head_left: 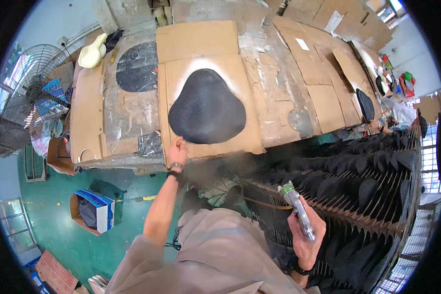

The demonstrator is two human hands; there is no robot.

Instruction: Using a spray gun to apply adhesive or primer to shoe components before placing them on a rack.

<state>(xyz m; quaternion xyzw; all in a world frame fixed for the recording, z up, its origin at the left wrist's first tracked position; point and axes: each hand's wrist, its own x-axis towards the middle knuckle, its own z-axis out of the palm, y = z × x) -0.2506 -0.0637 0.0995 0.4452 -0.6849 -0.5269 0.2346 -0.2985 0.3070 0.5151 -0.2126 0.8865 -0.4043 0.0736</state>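
A wide black pad with three rounded lobes, shaped like a bicycle saddle (pixel 207 105), lies on a cardboard sheet (pixel 196 41) with a whitish haze around its top. My left hand (pixel 177 152) is at the pad's lower left edge, fingers curled in; whatever they grip is hidden. Off to the right and below the table, my right hand (pixel 306 230) is wrapped round a metal spray gun (pixel 297 210). Its green-ringed nozzle end points up and left, away from the pad's surface.
A rack (pixel 357 196) of black pads on thin rods fills the lower right. Left stand a wire fan (pixel 34 90) and, on the floor, a blue and white box (pixel 90 210). A pale saddle-shaped piece (pixel 92 51) rests on the table. Another person's hand (pixel 375 126) is at far right.
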